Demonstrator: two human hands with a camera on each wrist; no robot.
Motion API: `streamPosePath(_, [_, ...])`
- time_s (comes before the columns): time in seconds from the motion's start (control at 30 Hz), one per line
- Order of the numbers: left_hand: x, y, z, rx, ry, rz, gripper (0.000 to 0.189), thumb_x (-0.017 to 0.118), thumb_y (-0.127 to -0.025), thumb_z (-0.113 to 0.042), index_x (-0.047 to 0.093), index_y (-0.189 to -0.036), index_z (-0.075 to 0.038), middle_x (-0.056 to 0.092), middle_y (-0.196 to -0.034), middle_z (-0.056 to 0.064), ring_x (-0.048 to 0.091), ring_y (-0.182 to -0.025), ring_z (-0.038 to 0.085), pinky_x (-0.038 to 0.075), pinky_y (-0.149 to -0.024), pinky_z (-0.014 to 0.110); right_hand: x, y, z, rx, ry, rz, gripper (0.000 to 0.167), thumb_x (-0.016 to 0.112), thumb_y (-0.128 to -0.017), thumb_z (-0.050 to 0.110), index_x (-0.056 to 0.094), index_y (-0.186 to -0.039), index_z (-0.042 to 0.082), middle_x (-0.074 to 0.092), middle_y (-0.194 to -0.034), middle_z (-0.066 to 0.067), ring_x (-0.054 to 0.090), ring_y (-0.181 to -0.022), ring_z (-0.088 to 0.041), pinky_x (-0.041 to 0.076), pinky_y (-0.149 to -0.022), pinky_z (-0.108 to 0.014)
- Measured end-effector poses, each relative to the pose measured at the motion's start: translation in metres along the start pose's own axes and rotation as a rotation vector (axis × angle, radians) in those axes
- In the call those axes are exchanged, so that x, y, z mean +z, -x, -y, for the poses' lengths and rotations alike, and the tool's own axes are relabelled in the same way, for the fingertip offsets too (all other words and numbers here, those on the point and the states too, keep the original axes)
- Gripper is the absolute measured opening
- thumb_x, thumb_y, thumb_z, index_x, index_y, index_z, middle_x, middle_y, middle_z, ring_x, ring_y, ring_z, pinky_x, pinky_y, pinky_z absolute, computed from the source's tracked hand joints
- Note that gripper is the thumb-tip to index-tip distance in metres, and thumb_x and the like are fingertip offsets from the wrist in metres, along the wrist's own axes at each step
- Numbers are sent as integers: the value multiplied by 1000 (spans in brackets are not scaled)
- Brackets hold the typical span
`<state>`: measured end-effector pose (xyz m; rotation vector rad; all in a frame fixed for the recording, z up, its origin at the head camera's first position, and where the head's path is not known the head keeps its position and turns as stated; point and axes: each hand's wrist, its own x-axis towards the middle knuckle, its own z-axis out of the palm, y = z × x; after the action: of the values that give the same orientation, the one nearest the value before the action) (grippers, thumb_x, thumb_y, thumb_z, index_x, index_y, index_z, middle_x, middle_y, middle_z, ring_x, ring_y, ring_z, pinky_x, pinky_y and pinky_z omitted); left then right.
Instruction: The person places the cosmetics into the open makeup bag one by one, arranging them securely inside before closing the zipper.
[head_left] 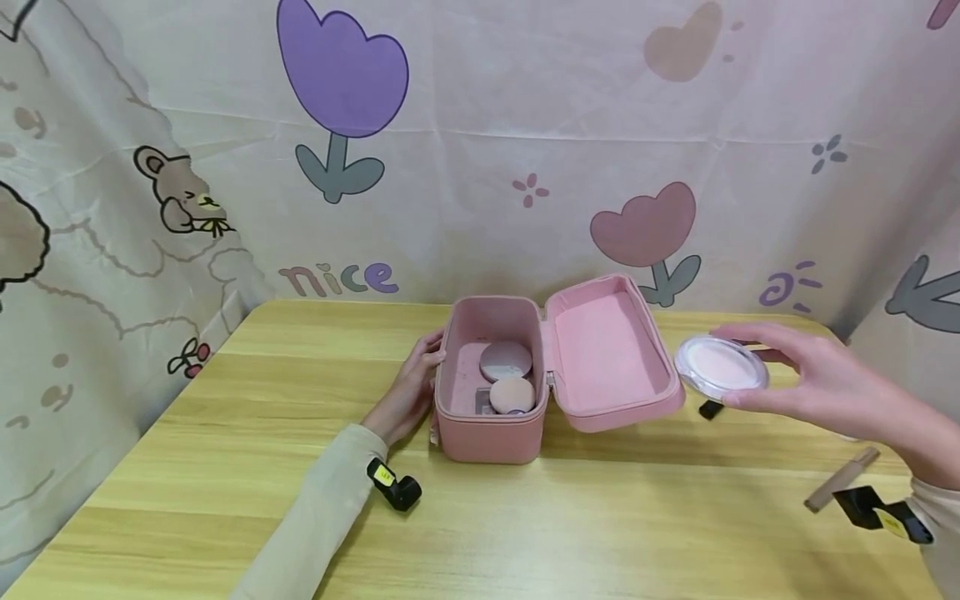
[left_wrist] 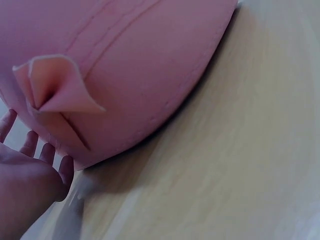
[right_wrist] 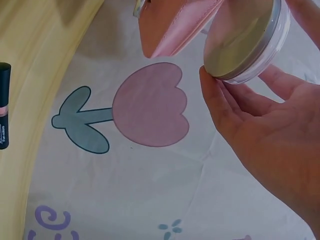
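Observation:
A pink cosmetic case (head_left: 491,439) stands on the table with its lid (head_left: 611,346) swung out to the right. Inside it lie a round greyish disc (head_left: 506,360) and a beige round piece (head_left: 512,393). My left hand (head_left: 408,387) rests against the case's left side, its fingers (left_wrist: 30,142) lightly bent near a pink tab (left_wrist: 60,87). Right of the lid, my right hand (head_left: 817,375) holds a round powder compact (head_left: 720,367) by its edges, above the table. The right wrist view shows its shiny face and clear rim.
A slim brownish tube (head_left: 842,479) lies on the table at the right. Below the held compact sits a small black-ended item (head_left: 711,409). A patterned cloth (head_left: 480,200) hangs behind the table.

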<state>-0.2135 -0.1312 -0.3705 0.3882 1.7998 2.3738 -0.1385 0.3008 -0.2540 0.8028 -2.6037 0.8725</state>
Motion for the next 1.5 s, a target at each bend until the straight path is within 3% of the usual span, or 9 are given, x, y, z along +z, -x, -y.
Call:
streamPosePath(0.3, [1, 0, -1, 1, 13, 17, 59, 41, -95, -19, 22, -150, -5, 21, -152, 16, 21, -138, 32, 18, -113, 46, -5, -4, -4, -90, -9, 65, 72, 89, -55, -3, 61, -122, 3, 58, -120, 21, 53, -102, 7, 39, -84, -6])
streamPosePath(0.5, [0, 0, -1, -2, 11, 25, 58, 40, -97, -18, 21, -150, -5, 20, -152, 16, 21, -137, 29, 16, -113, 45, -11, -9, -4, -52, 36, 108, 71, 89, -58, 2, 62, -123, 10, 57, -119, 22, 51, -103, 8, 39, -83, -5])
streamPosePath(0.6, [0, 0, -1, 2, 8, 14, 58, 41, -96, -18, 22, -149, -5, 22, -151, 16, 22, -137, 31, 17, -113, 46, -13, -15, 0, -7, 45, 138, 69, 89, -62, 6, 61, -125, 12, 58, -119, 16, 53, -102, 8, 41, -81, -8])
streamPosePath(0.77, [1, 0, 1, -5, 14, 9, 59, 41, -95, -17, 21, -149, -2, 20, -150, 19, 22, -136, 36, 19, -112, 47, -12, -30, 11, 83, 67, 196, 65, 87, -68, 15, 60, -127, 12, 61, -121, -4, 62, -103, -11, 47, -77, -22])
streamPosePath(0.87, [2, -1, 2, -6, 22, 10, 60, 40, -94, -17, 21, -148, -1, 20, -150, 20, 22, -136, 37, 20, -111, 47, -10, -41, 18, 94, 112, 224, 61, 85, -72, 21, 61, -127, 13, 63, -119, -4, 61, -104, -20, 47, -77, -29])
streamPosePath(1.07, [2, 0, 2, 5, 11, 12, 60, 40, -94, -18, 21, -149, -2, 20, -151, 18, 21, -136, 36, 19, -111, 47, -7, -70, 31, 55, 85, 280, 57, 82, -75, 20, 60, -125, 6, 64, -114, -2, 57, -101, -19, 47, -82, -33])
streamPosePath(1.23, [1, 0, 0, 10, 0, 11, 60, 41, -95, -19, 21, -149, -4, 21, -150, 17, 21, -137, 36, 20, -111, 46, -5, -89, 43, 99, 56, 308, 63, 82, -75, 23, 57, -129, 3, 62, -119, -8, 57, -108, -27, 46, -91, -42])
streamPosePath(1.5, [1, 0, 0, 10, -2, 8, 59, 41, -95, -19, 23, -149, -3, 22, -150, 18, 20, -138, 35, 18, -112, 46, 3, -111, 56, 102, 94, 354, 63, 81, -75, 25, 58, -128, 1, 62, -118, -10, 57, -106, -26, 47, -88, -44])
